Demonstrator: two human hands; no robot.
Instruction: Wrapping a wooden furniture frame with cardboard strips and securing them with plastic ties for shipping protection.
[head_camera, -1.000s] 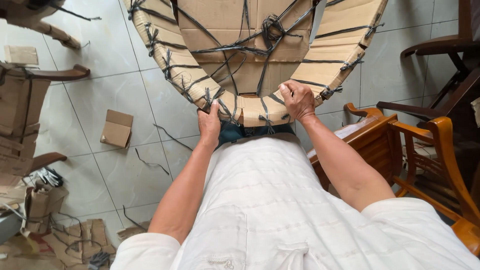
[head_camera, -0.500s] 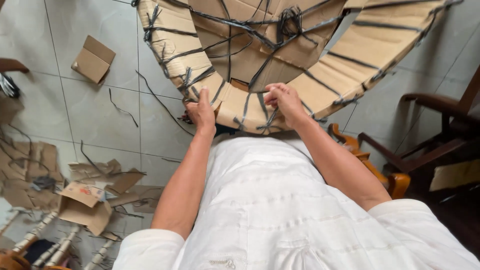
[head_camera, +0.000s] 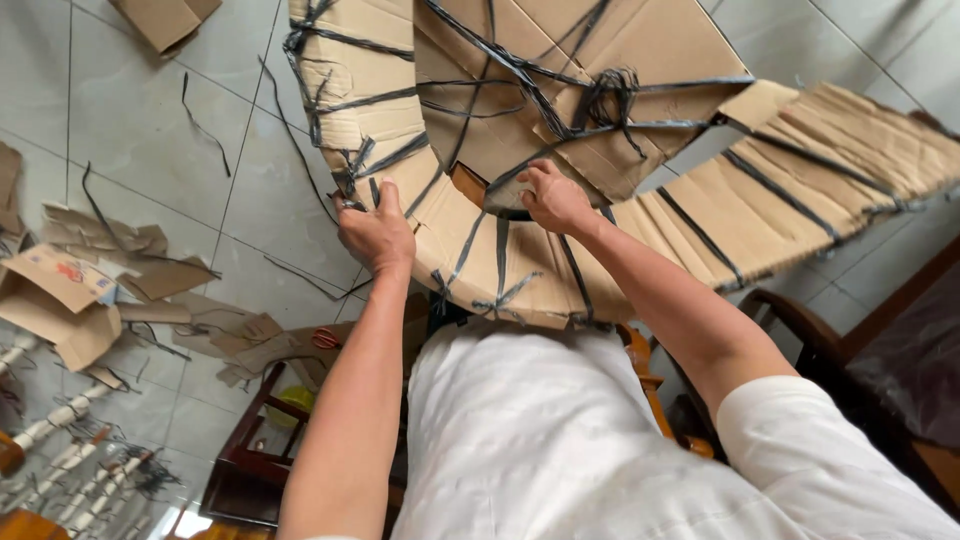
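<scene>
Bundle: a big curved piece wrapped in brown cardboard (head_camera: 520, 150), bound with criss-crossing black straps (head_camera: 600, 100), held up in front of my waist.
My left hand (head_camera: 378, 235): fingers curled over the cardboard's left edge, gripping it.
My right hand (head_camera: 553, 198): fingers pressed into the wrapping beside a torn gap; closed on it.
Floor: pale grey tiles (head_camera: 130, 110), littered with cardboard scraps (head_camera: 70, 290) and loose strap ends.
Room: dark wooden chair (head_camera: 800, 330) at my right.
</scene>
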